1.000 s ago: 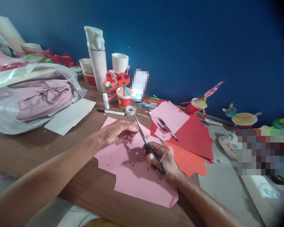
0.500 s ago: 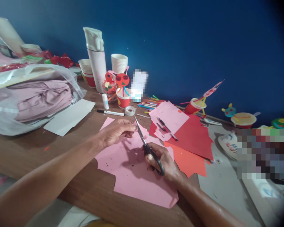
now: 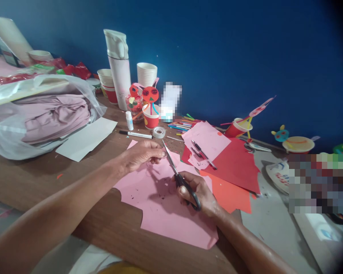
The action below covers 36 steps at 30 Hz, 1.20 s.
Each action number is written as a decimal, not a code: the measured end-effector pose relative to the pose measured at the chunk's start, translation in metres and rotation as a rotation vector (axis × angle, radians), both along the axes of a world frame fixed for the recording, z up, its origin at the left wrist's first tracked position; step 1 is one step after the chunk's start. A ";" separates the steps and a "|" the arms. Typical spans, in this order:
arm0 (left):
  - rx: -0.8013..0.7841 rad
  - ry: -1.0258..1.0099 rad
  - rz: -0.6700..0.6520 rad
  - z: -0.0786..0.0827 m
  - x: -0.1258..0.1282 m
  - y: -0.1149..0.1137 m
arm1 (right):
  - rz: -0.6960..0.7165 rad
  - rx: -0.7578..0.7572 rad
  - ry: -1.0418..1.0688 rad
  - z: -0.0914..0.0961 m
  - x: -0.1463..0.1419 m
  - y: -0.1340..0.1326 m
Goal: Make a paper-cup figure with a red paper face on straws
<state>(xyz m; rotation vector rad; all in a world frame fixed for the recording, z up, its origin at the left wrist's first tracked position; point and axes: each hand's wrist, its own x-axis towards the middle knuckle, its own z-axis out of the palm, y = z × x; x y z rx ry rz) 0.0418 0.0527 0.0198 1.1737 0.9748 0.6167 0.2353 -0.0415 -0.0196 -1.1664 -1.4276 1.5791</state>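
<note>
1. At the far left, at about 9 o'clock from the hands, a clear plastic bag (image 3: 8, 133) holds folded mauve cloth (image 3: 54, 116). It rests on the wooden tabletop (image 3: 31, 179), with a white card (image 3: 85, 139) just beside it.
2. At about 11 o'clock stand a white flask (image 3: 117, 72) and a stack of paper cups (image 3: 147, 74). In front of them lie a marker (image 3: 135, 134) and a roll of clear tape (image 3: 159, 132).
3. The left hand (image 3: 141, 155) hovers over the paper, its thumb and fingertips pressed together. They may pinch a small paper scrap (the view here is poor, so this is only a likely reading).
4. A pink paper sheet (image 3: 162, 205) with uneven cut edges lies flat under both hands, at 6 o'clock from the left hand's fingertips and touching neither grip clearly.
5. The right hand (image 3: 196, 192) grips black-handled scissors (image 3: 184, 186) through the handles. The blades are almost together, pointing to 11 o'clock, with their tips just beside the left fingertips.
6. At about 2 o'clock, overlapping sheets of pale pink paper (image 3: 207, 140), red paper (image 3: 234, 167) and orange paper (image 3: 231, 196) lie beneath two pens (image 3: 204, 155).
</note>
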 end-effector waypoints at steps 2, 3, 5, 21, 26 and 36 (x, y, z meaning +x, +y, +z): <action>-0.011 0.008 0.008 -0.001 -0.001 0.001 | 0.006 0.002 0.001 -0.001 0.000 0.000; -0.013 0.011 0.010 -0.001 -0.001 0.001 | 0.010 -0.001 0.004 -0.001 0.000 0.000; -0.010 0.016 0.003 -0.002 -0.001 0.001 | 0.016 -0.012 0.009 -0.001 0.000 0.000; -0.071 -0.058 0.009 0.001 0.001 -0.002 | -0.051 0.029 -0.030 0.005 -0.001 -0.001; -0.145 -0.111 -0.043 0.006 0.004 -0.009 | -0.075 0.050 -0.027 0.003 0.000 -0.001; -0.192 -0.097 0.058 0.005 0.006 -0.008 | -0.024 0.024 0.044 0.000 -0.001 -0.002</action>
